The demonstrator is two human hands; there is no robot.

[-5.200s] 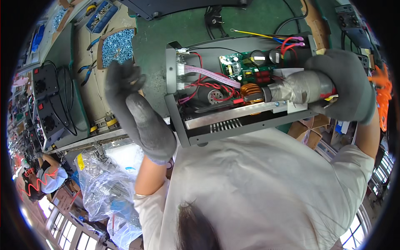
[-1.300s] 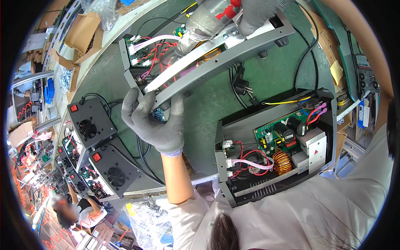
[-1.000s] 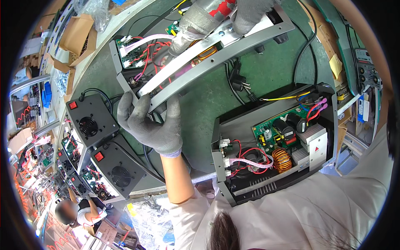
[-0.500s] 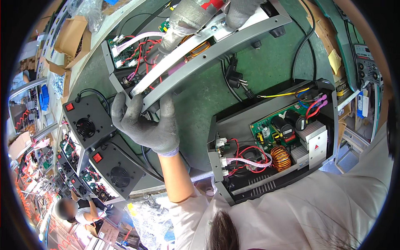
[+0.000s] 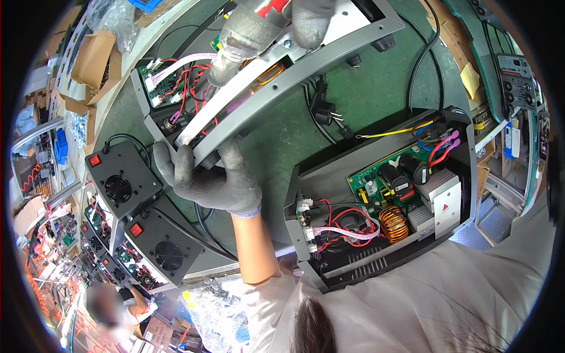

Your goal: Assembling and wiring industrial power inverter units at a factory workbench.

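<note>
A grey metal case (image 5: 276, 88), tilted, stands on the green bench top at the upper middle, with wires and a circuit board inside. My left hand (image 5: 218, 185), in a grey glove, has its fingers and thumb closed around the case's near left corner. At the top edge, my gloved right hand (image 5: 311, 26) is cut off by the frame. It appears closed on a tape-wrapped power screwdriver (image 5: 250, 38) with a red band, whose nose points into the case. A second open case (image 5: 306, 235) sits at the right near my body, showing a circuit board, copper coil and heatsink.
Two black cases with fans (image 5: 125, 182) stand at the left, cables trailing from them. A power plug (image 5: 325, 110) lies on the green bench (image 5: 376, 82). Cardboard boxes (image 5: 94, 62) line the back left. A person (image 5: 106, 303) is at the lower left.
The screwdriver has moved down and left, deeper over the case. The whole view has shifted a little left. My left hand keeps hold of the corner.
</note>
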